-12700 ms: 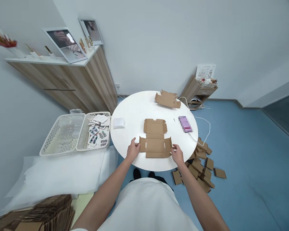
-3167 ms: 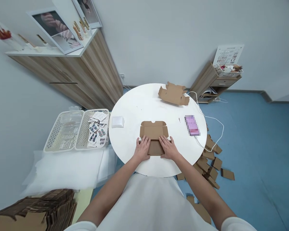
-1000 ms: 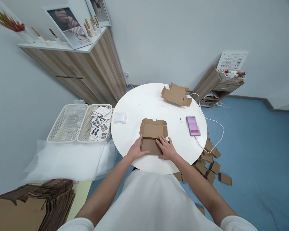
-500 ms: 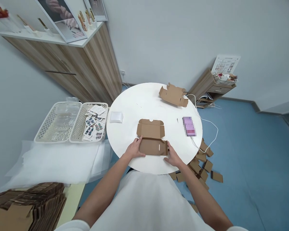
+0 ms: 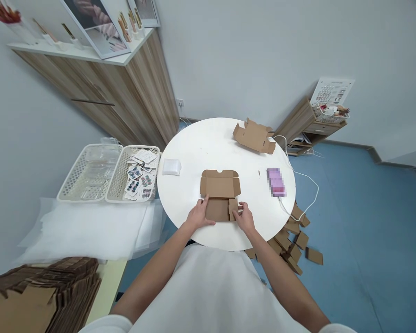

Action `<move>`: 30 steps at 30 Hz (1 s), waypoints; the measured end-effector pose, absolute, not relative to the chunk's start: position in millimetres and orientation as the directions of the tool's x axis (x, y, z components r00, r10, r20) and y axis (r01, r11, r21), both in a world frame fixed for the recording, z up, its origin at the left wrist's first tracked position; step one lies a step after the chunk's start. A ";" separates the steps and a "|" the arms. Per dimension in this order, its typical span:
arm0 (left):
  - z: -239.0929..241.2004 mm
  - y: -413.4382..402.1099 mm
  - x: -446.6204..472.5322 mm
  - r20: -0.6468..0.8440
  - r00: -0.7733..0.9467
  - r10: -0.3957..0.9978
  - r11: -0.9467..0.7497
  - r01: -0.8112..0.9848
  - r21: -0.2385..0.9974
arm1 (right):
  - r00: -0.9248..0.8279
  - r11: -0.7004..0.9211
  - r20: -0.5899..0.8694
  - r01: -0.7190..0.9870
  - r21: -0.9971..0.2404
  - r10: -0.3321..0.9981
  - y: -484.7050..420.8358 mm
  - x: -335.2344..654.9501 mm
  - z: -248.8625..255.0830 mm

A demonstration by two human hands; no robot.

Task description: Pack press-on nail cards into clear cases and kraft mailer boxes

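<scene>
A brown cardboard box [image 5: 217, 210] lies partly folded on the white round table [image 5: 190, 138], its lid standing open on the far side. My left hand [image 5: 197, 216] grips the box's left end, thumb along the far wall and fingers by the near edge. At the right end, my right hand [image 5: 245, 218] has its fingers closed on the end flap [image 5: 233, 209], which is folded inward over the box floor. A second, unfolded cardboard box [image 5: 253, 137] rests near the table's far right edge.
A white packet [image 5: 171, 167] and a pixelated purple item [image 5: 276, 182] with a white cable lie on the table. To the left stand a basket of printed cards [image 5: 152, 166], white sheets [image 5: 86, 226] and stacked flat cardboard [image 5: 72, 296]. Several small boxes [image 5: 294, 252] lie on the floor, right.
The right end flap has been folded up and inward over the box floor by my right hand. My left hand still holds the left end. The view has shifted slightly.
</scene>
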State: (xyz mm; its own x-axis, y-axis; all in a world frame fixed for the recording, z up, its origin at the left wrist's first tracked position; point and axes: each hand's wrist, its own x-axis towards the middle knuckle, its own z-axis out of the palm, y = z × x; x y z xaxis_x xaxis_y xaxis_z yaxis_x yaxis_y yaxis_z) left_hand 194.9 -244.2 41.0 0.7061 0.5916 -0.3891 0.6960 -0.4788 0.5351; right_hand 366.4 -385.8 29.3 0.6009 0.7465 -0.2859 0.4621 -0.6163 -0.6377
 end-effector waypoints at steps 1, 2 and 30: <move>40.1 -246.0 193.2 -0.367 0.711 0.600 -0.468 0.683 0.560 | 0.626 -0.629 -0.287 0.432 -0.647 0.725 -383.2 367.2 27.2; 38.6 -248.0 190.8 -0.333 0.718 0.611 -0.454 0.663 0.596 | 0.641 -0.633 -0.284 0.414 -0.654 0.713 -381.1 367.9 25.2; 14.8 -225.7 183.6 -0.224 0.460 0.859 -0.059 0.523 0.850 | 0.808 -0.635 -0.091 0.382 -0.672 0.583 -365.2 369.4 48.9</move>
State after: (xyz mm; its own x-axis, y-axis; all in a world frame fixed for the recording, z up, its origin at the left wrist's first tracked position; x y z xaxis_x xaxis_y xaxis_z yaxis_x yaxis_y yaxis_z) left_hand 183.6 -225.7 14.8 0.4604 0.8591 -0.2235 0.5230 -0.0590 0.8503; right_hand 369.4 -365.2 48.9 0.8076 0.5828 -0.0906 0.3825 -0.6345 -0.6716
